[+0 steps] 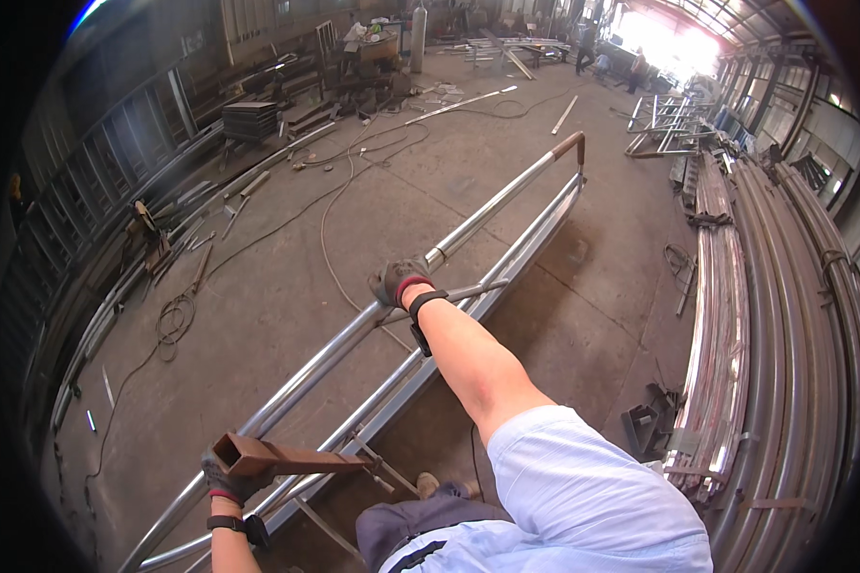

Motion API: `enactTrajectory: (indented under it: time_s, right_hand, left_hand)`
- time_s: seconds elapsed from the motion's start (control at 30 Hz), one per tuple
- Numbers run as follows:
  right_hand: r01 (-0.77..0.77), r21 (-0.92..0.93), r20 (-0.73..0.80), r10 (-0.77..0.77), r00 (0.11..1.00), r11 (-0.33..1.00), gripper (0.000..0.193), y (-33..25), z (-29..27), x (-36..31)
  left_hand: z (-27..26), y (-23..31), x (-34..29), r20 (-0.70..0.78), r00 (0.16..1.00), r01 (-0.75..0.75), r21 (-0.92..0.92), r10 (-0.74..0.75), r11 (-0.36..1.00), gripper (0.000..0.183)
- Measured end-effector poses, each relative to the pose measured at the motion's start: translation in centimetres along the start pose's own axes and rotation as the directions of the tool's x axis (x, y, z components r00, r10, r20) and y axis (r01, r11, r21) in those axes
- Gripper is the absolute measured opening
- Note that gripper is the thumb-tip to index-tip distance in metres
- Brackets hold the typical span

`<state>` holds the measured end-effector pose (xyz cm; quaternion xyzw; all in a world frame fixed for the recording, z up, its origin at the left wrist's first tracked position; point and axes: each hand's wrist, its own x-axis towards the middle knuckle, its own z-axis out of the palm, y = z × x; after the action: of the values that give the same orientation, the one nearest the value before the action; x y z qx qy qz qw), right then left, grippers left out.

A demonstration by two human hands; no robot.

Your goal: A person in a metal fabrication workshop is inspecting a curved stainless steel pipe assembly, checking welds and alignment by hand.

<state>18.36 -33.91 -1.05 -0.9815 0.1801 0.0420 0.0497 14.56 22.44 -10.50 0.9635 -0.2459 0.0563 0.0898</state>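
Observation:
A long frame of shiny silver metal tubes (pixel 330 354) runs diagonally from the lower left to the upper middle. My right hand (pixel 397 281), in a dark glove with a red cuff, is closed around its upper rail near the middle. My left hand (pixel 231 479), gloved alike, grips the frame near its close end, beside a rusty brown square tube (pixel 296 458). That tube's hollow end faces up and hides part of the left fingers. Another rusty piece (pixel 569 147) forms the frame's far corner. Thin crossbars join the rails.
Bundles of long metal tubes (pixel 769 325) lie along the right side. Cables (pixel 327 215) trail over the concrete floor (pixel 430 172). Metal stock and scraps line the left wall. Farther back are a gas cylinder (pixel 419 38), another tube frame (pixel 669 119) and several people (pixel 637 69).

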Motion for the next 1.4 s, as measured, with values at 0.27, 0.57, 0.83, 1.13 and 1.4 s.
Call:
enactTrajectory:
  time_s: [0.27, 0.57, 0.83, 1.13, 1.4]
  right_hand:
    - [-0.001, -0.014, 0.059, 0.002, 0.998, 1.0, 0.06, 0.5, -0.1, 0.2]
    - [0.076, -0.061, 0.046, -0.074, 0.996, 0.995, 0.048, 0.0, -0.7, -0.6]
    - [0.016, -0.04, 0.019, -0.016, 1.0, 0.999, 0.045, 0.0, -1.1, -0.5]
    - [0.086, -0.118, 0.049, -0.081, 0.995, 0.989, 0.041, 0.4, -0.1, 0.0]
    - [0.124, -0.077, 0.058, -0.12, 0.991, 0.989, 0.038, 0.4, 0.4, 0.7]
  left_hand:
    - [-2.9, 3.7, 1.3, 0.048, 0.999, -0.011, -0.108, 0.016, 0.994, 0.072]
    - [-3.4, 3.8, 0.8, 0.037, 0.999, -0.025, -0.136, 0.03, 0.99, 0.073]
    - [-3.6, 4.1, 1.4, 0.051, 0.998, -0.042, -0.005, 0.042, 0.999, 0.075]
    - [-4.2, 5.0, 1.4, 0.022, 0.999, -0.025, -0.134, 0.028, 0.991, 0.079]
    - [-2.7, 2.8, 0.7, 0.008, 1.0, -0.01, -0.073, 0.011, 0.997, 0.072]
